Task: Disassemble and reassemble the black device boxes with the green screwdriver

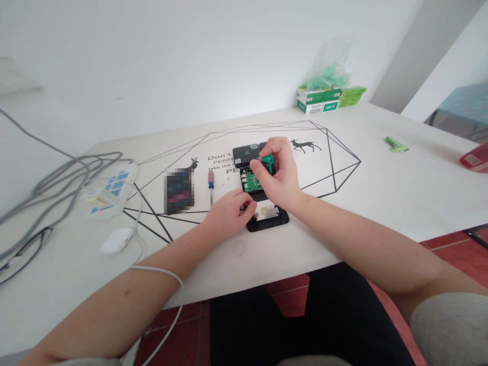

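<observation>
My right hand (280,170) is wrapped round the green and black handle of a screwdriver (269,162), held over a green circuit board (249,180). Its tip is hidden by the hand and the board area. My left hand (231,211) is curled, with thumb and fingers at the left edge of an opened black casing (269,225). A silvery metal plate (269,211) lies in that casing, nearest me. Beyond the board sits a black cover (246,154) with a small label. Partly behind my right hand is another dark piece.
A second screwdriver (211,180) lies left of the casing, near a pixelated dark item (179,190). Far left are a power strip (114,190), grey cables (46,188) and a white charger (117,240). Green boxes (320,99) stand at the back; a green object (396,145) lies right.
</observation>
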`<action>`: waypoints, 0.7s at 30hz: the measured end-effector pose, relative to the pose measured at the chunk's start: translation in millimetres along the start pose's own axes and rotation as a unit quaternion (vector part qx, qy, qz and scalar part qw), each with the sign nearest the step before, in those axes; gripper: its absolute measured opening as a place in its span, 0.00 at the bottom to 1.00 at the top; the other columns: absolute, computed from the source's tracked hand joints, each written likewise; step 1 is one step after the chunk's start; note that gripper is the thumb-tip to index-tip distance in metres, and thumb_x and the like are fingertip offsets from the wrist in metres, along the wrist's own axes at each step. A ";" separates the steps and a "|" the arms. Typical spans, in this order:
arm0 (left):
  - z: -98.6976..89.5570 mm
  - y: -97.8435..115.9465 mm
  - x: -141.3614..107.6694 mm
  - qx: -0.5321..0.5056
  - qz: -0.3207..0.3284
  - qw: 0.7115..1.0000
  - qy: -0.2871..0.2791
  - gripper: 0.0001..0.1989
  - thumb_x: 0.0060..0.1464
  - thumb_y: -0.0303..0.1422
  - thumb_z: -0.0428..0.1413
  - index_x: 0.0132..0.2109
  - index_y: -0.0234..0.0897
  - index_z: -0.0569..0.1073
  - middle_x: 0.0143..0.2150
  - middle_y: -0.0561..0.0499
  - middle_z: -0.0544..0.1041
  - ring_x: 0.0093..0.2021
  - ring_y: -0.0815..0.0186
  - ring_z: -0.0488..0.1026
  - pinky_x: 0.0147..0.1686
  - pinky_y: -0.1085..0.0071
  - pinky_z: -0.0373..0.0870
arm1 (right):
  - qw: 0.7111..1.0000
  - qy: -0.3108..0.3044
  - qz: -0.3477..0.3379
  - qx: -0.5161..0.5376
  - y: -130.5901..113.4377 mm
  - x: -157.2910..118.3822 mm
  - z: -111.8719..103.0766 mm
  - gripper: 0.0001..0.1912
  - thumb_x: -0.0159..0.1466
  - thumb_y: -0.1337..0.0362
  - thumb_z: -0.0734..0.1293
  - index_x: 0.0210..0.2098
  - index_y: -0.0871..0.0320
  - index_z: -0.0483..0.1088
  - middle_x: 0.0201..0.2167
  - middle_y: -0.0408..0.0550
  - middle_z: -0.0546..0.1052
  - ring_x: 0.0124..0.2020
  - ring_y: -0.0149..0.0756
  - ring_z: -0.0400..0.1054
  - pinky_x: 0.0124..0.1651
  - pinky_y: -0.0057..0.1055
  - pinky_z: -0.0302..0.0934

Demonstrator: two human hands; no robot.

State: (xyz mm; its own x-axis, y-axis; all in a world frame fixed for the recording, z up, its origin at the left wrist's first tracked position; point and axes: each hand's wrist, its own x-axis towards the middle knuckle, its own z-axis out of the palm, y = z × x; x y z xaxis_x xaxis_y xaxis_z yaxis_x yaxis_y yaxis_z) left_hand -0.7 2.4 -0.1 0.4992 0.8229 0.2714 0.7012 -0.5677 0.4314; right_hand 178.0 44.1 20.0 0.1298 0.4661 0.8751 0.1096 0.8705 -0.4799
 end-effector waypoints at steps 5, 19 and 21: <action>0.4 -0.7 -0.2 -0.003 0.000 1.000 0.002 0.13 0.68 0.38 0.52 0.37 0.40 0.76 0.38 0.49 0.76 0.38 0.60 0.76 0.40 0.63 0.72 | 0.982 -0.012 0.163 0.100 -9.0 -0.3 2.6 0.17 0.66 0.52 0.75 0.42 0.50 0.64 0.49 0.45 0.76 0.27 0.25 0.66 0.24 0.27 0.63; -0.8 1.3 -0.8 -0.009 -0.004 1.000 -0.003 0.13 0.68 0.37 0.51 0.37 0.40 0.76 0.38 0.49 0.76 0.38 0.60 0.76 0.39 0.64 0.72 | 0.984 0.014 0.150 0.101 -2.6 -1.3 -1.8 0.14 0.71 0.48 0.68 0.43 0.52 0.72 0.38 0.44 0.77 0.38 0.35 0.72 0.40 0.36 0.70; -0.7 1.2 -0.7 -0.007 -0.004 1.000 -0.003 0.13 0.68 0.38 0.51 0.37 0.40 0.76 0.38 0.49 0.76 0.38 0.60 0.76 0.39 0.64 0.72 | 0.990 0.023 0.120 0.066 -3.7 -2.1 -0.1 0.12 0.71 0.50 0.69 0.43 0.52 0.71 0.39 0.44 0.75 0.39 0.34 0.70 0.43 0.37 0.68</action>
State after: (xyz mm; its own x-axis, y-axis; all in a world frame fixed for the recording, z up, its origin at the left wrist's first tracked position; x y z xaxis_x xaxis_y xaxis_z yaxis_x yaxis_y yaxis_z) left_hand -0.6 1.1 0.8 0.4959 0.8275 0.2633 0.6980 -0.5602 0.4460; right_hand 177.5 39.8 20.0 0.1813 0.6564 0.7323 -0.0600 0.7507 -0.6579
